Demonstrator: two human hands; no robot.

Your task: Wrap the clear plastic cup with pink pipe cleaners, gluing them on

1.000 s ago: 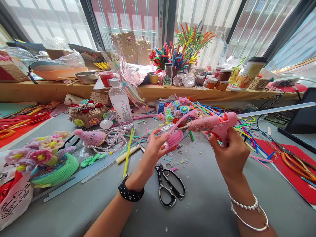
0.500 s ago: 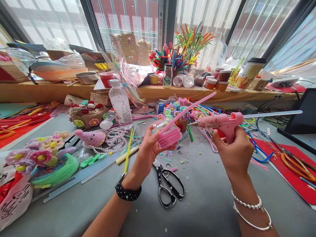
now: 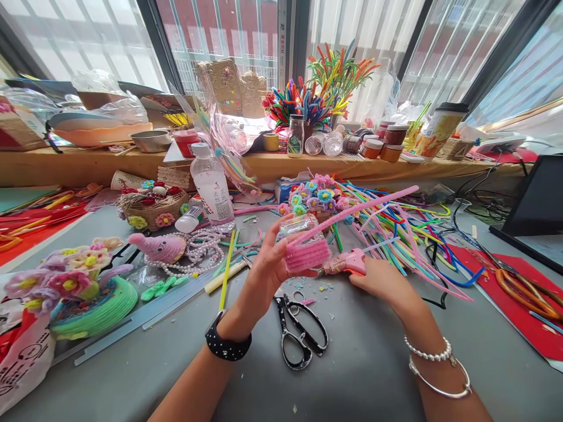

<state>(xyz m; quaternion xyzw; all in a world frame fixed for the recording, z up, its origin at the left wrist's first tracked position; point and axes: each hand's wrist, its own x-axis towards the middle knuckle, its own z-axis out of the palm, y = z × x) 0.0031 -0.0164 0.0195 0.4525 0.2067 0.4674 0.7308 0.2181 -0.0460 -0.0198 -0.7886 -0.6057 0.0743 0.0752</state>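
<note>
My left hand grips a small clear plastic bottle whose lower part is wound with rows of pink pipe cleaner. One loose end of the pipe cleaner sticks out to the upper right. My right hand is closed around a pink hot glue gun, held low over the table beside the bottle. The gun's nozzle points left and its tip is close to the underside of the wound part; whether they touch I cannot tell. Black-handled scissors lie on the table below my left hand.
Behind my right hand spreads a heap of coloured pipe cleaners. A water bottle, pearl strings and a pink stuffed figure stand left. Orange-handled scissors lie right; a crowded ledge runs behind.
My right hand has brought the glue gun down and to the left, turning it lower beside the bottle. The bottle in my left hand has shifted slightly, its loose pipe cleaner end tilting lower right.
</note>
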